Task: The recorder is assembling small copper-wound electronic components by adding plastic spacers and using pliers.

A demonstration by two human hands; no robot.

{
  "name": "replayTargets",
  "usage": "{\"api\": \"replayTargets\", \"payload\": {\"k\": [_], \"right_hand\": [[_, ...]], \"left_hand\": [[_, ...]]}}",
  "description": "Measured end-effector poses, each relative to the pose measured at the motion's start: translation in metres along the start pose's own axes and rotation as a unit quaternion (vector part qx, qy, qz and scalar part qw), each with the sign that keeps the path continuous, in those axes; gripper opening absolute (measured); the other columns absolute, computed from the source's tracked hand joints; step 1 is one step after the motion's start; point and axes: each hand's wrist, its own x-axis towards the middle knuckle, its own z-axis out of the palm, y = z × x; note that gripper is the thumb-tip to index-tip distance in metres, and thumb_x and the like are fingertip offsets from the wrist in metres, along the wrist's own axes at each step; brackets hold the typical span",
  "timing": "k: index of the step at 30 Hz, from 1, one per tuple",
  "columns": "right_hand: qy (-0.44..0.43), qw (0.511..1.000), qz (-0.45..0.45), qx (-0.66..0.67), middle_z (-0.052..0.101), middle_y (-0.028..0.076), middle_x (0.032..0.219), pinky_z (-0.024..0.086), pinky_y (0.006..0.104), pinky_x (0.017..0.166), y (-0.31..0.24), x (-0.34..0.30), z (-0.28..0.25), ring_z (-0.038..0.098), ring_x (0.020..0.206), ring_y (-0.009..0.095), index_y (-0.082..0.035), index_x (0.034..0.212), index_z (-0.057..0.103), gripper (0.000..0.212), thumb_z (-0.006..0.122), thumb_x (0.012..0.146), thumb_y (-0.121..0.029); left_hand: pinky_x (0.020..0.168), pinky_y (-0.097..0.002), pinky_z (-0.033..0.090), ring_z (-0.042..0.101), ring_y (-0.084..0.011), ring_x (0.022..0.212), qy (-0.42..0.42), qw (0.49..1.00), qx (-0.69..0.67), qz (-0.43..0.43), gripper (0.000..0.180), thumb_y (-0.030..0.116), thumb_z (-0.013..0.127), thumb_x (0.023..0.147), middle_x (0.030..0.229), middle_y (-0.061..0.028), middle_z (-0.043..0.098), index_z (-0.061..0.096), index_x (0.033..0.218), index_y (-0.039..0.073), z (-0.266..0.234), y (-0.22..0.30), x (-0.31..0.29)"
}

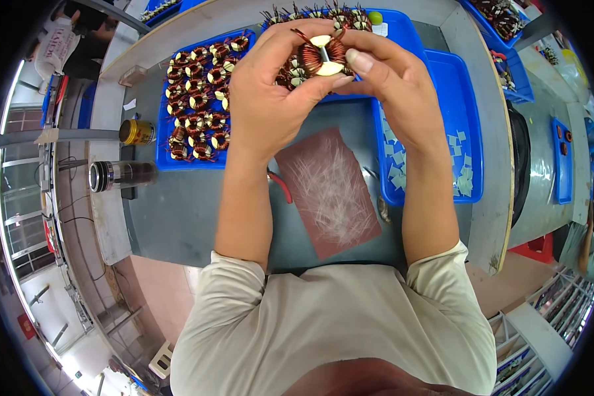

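Note:
Raised over the far side of the bench, both my hands grip one toroidal coil (311,58), wound with copper wire and carrying pale yellow pieces at its top and bottom. My left hand (270,92) pinches it from the left, thumb along the lower edge. From the right, my right hand (393,82) closes on it with thumb and fingertips. Two wire ends stick up from the coil. Behind my hands lies a blue tray partly hidden by them, with more coils (294,16) in it.
A blue tray of coils (195,86) sits at left, beside a yellow jar (136,132) and a clear bottle (122,176). At right, a blue tray (478,132) holds small pale squares. A brown sheet (330,191) lies centrally, near red-handled pliers (282,187).

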Motion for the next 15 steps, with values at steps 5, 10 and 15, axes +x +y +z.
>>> {"api": "replayTargets", "payload": {"k": [5, 10, 15], "right_hand": [[0.013, 0.998, 0.055, -0.032, 0.073, 0.009, 0.108, 0.058, 0.0316, 0.077, -0.011, -0.005, 0.004, 0.07, 0.1, 0.017, 0.001, 0.13, 0.066, 0.048, 0.069, 0.097, -0.033], [0.018, 0.996, 0.069, 0.061, 0.073, 0.007, 0.105, 0.058, 0.0314, 0.075, -0.009, -0.005, 0.012, 0.07, 0.099, 0.016, -0.001, 0.129, 0.067, 0.046, 0.065, 0.097, -0.034], [0.044, 0.996, 0.053, -0.064, 0.074, 0.005, 0.099, 0.054, 0.0285, 0.071, -0.013, -0.005, 0.015, 0.069, 0.093, 0.014, -0.001, 0.122, 0.071, 0.042, 0.064, 0.096, -0.034]], "left_hand": [[0.092, -0.0269, 0.054, 0.068, -0.0144, 0.102, 0.055, 0.998, 0.03, -0.023, 0.043, -0.004, 0.083, 0.077, 0.115, -0.0079, 0.071, 0.071, 0.119, -0.003, 0.015, 0.005, -0.003], [0.081, -0.0297, 0.058, 0.072, -0.0196, 0.092, 0.114, 0.993, 0.021, 0.005, 0.045, 0.007, 0.086, 0.076, 0.102, -0.0106, 0.073, 0.064, 0.115, 0.002, 0.031, -0.001, -0.004], [0.08, -0.029, 0.059, 0.073, -0.0174, 0.09, 0.16, 0.987, -0.01, -0.003, 0.053, 0.007, 0.086, 0.078, 0.104, -0.0105, 0.072, 0.053, 0.119, 0.001, 0.03, -0.015, -0.006]]}}
